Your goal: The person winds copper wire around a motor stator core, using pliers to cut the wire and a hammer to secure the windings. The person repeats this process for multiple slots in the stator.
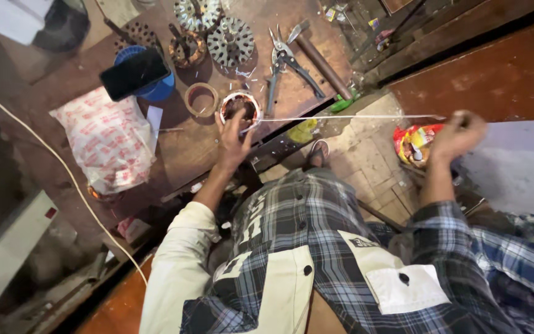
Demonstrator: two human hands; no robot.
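A white bag point(105, 139) with red print lies left of your left hand point(233, 139); a red-yellow packet point(416, 143) sits beside your right hand point(458, 135). Your left fingers, spread, press the round copper-wound stator point(240, 106). Your right fingers pinch the taut pale strip point(347, 117) running from it.

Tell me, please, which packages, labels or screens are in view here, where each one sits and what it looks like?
White sack: lies at the bench's left end; soft, red print.
Phone: rests on a blue tub; flat, dark screen.
Snack packet: on the floor under the right hand; crumpled, red and yellow.
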